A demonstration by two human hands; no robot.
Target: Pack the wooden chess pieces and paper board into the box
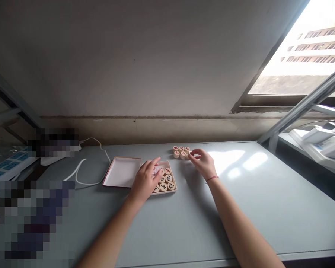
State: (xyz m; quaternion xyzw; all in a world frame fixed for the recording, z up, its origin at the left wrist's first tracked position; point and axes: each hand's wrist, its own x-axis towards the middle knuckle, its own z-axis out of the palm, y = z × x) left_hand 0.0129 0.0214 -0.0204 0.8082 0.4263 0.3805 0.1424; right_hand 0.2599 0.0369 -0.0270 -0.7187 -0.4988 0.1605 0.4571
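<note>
Now, on the grey desk (184, 230), the open box (167, 192) sits with the left hand (145, 178) spread loosely at its left side. Beyond and right of it, two short rows of round pieces (181, 149) run left to right, and the nearer right hand (204, 163) comes at their right end, pinching one pale disc (190, 153).

My bare left forearm (115, 225) angles up from my left side, the left hand (145, 178) palm down, its thumb (158, 175) parted from loosely curved fingers (153, 164). My bare right forearm (234, 214) slants in from the opposite side; the right hand (206, 163) reaches slightly farther forward, thumb and index finger (197, 152) pinched near together.
</note>
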